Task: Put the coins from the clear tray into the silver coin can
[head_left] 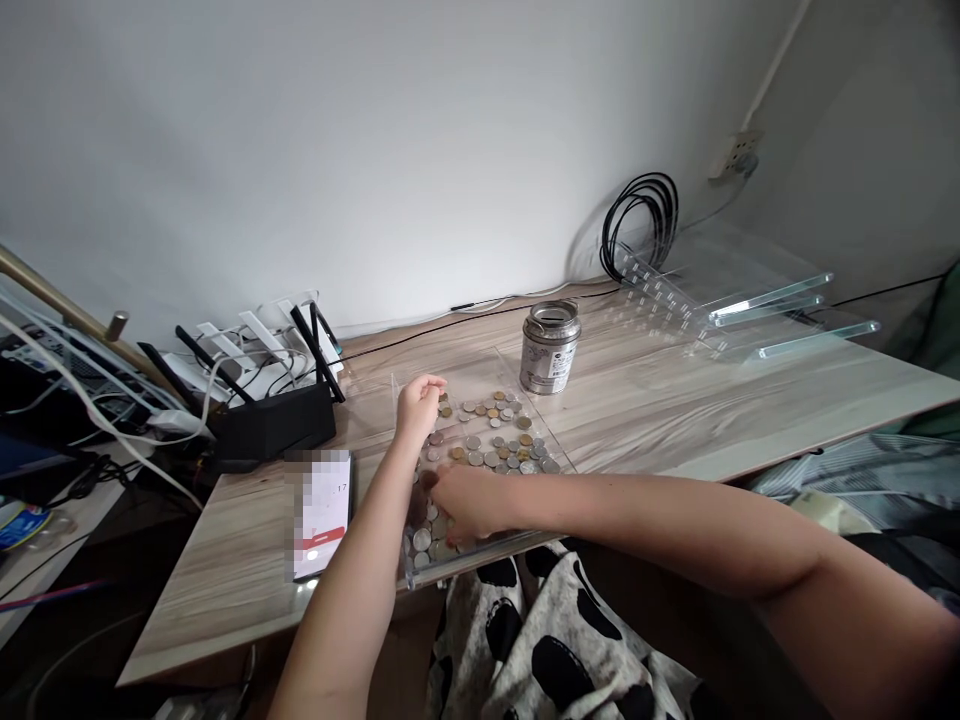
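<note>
Many coins [514, 462], silver and brass coloured, lie spread over a clear acrylic tray [491, 372] at the front of the desk. My left hand [419, 405] is closed in a loose fist above the tray's left side, beside a few coins; whatever it holds is hidden. Across the tray's near part reaches my right hand [476, 503], fingers bent down and drawn together among the coins. Its fingertips are partly hidden, so a coin in them cannot be made out. Behind the tray, slightly right, stands a round metal tin [550, 358] with a slot in its lid.
A phone [322, 515] lies left of the tray. Further left is a black router [277, 425] with several antennas and tangled cables. A coiled black cable [664, 200] leans on the wall beside clear acrylic racks [780, 300] at the right. The desk edge runs close to my lap.
</note>
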